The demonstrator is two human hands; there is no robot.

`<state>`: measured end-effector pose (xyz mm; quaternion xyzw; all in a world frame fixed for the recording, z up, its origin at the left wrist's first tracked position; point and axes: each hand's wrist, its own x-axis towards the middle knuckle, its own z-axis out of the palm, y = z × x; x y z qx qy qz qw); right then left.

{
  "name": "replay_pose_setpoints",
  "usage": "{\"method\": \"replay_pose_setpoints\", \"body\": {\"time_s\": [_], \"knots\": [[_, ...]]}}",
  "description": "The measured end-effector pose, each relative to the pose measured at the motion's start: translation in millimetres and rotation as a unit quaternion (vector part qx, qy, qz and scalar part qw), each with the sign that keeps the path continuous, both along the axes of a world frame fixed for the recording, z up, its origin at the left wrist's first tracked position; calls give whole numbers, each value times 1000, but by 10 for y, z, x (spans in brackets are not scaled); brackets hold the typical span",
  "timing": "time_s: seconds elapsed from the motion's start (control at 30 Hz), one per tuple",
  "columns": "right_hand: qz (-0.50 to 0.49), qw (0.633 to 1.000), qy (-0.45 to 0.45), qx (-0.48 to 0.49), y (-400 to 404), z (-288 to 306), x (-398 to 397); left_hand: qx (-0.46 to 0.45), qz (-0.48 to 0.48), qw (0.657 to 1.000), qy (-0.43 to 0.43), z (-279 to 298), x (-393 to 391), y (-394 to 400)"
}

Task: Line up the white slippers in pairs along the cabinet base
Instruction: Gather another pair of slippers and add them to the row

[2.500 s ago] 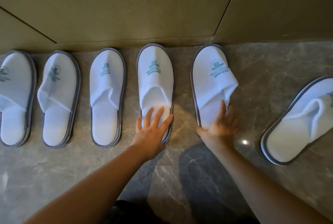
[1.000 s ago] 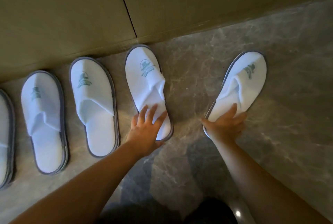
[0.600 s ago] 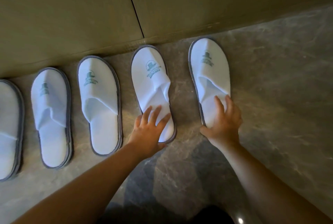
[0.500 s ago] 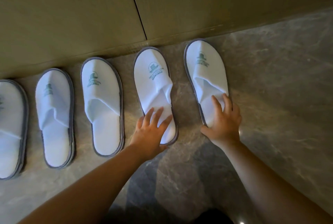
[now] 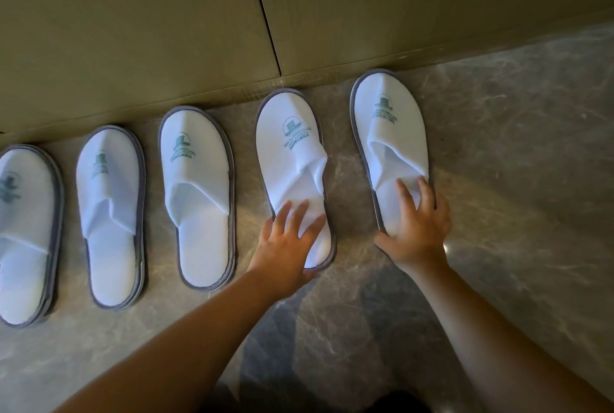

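A grey marble floor (image 5: 498, 180) meets a tan cabinet base (image 5: 199, 90). Five white slippers (image 5: 199, 200) line it, toes at twelve o'clock. The left hand (image 5: 285, 243) and right hand (image 5: 415, 226) press flat, fingers straight, on the two rightmost heels. Best slide both gently forward, toes level, gap matching the others.

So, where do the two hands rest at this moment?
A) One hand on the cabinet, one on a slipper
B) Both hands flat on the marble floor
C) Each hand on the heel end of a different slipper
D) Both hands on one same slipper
C: the left hand lies with straight fingers on the heel end of the fourth slipper, and the right hand on the heel end of the rightmost slipper.
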<state>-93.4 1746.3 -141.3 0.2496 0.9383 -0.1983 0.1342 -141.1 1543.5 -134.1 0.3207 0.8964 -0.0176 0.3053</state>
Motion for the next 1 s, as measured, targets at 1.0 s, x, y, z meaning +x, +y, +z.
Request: {"method": "replay_pose_setpoints", "body": {"time_s": [1.0], "knots": [[-18, 992, 70, -104, -538, 1856, -216, 78, 125, 986, -78, 1978, -383, -123]]}}
